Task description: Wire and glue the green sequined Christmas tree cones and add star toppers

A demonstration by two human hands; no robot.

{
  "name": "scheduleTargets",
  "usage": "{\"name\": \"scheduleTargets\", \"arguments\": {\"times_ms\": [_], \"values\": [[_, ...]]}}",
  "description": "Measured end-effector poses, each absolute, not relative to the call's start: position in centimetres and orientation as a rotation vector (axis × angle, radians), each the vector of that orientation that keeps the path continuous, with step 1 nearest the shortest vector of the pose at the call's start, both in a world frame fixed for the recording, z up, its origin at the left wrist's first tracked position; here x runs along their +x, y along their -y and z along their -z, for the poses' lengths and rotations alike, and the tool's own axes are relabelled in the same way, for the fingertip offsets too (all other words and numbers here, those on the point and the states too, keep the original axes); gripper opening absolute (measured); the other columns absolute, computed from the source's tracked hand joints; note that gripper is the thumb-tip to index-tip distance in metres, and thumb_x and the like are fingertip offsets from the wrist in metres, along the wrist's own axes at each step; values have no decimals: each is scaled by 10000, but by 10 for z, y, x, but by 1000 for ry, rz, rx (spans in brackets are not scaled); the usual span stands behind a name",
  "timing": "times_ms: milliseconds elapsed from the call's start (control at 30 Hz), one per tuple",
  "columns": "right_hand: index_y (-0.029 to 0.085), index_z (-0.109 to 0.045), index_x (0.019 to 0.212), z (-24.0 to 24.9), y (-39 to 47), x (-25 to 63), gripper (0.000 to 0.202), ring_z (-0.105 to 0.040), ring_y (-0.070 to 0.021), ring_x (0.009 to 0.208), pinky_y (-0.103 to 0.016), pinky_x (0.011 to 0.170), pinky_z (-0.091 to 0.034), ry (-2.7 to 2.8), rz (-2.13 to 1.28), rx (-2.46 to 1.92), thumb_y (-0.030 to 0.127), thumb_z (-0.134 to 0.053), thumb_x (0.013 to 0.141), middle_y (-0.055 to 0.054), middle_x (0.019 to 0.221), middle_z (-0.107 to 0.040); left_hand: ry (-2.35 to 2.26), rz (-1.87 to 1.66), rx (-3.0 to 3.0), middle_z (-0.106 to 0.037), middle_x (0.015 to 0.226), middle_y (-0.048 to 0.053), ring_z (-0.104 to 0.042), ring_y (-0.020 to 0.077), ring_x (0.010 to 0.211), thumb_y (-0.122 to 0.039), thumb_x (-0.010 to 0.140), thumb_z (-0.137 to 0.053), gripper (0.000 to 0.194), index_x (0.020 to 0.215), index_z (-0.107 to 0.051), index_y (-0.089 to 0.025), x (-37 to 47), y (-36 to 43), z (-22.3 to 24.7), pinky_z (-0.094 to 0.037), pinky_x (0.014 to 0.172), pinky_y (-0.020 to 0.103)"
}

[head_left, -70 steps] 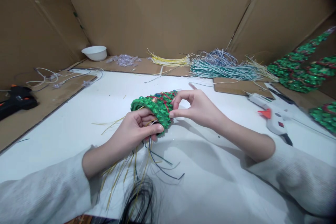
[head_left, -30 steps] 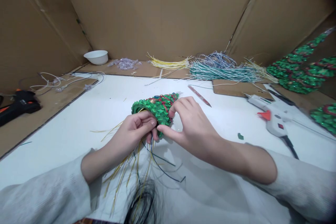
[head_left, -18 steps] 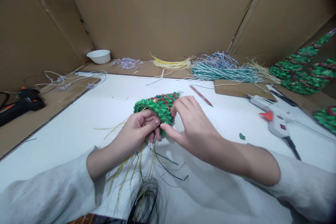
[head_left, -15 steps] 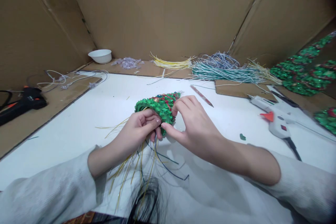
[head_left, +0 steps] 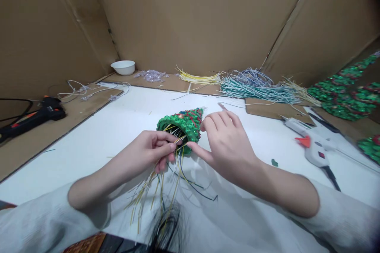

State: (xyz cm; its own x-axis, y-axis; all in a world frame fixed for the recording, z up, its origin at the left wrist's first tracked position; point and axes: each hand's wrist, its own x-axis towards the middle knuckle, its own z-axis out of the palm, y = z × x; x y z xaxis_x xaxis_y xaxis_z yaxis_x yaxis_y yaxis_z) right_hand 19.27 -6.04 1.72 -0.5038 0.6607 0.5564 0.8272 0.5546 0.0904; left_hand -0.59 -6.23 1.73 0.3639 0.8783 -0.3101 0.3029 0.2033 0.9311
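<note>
Nearest, the left hand [head_left: 148,148] has its grip pinched on thin strands [head_left: 179,140] at the mouth of one green cone [head_left: 192,122], between hands over the bench [head_left: 133,106]; handling these seems present step, asking light fingers. The right hand [head_left: 231,142] curves half open beside the cone; whether it holds, I cannot tell. Beyond the grips: one white bowl [head_left: 123,68].

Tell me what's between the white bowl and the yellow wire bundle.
Head view: a pile of clear, lilac-tinted pieces lies between them on the cardboard.
</note>
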Motion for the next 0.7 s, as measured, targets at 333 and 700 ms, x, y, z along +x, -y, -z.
{"name": "scheduleTargets", "arguments": {"times_ms": [333, 700], "values": [[30, -421, 1239, 1, 78, 186, 371, -523, -117, 573, -287, 427, -316, 2568, 237, -631, 131, -413, 882, -51, 848, -649, -1009, -227, 1406, -603, 507, -10, -477, 86, 388, -372, 825, -557, 193, 819, -562, -179, -20, 86, -35, -373, 404, 170], [176, -502, 850, 10, 71, 185, 89, -486, -128, 512, -305, 426, -241, 2663, 379, -714, 133, -426, 870, 15, 718, -564, -807, -508, 3180, -559, 1292, 67, -415, 241, 1275, -222, 867, -522, 293, 1159, -548, -215, -12, 41, -56, -302, 1064, 410]]}}
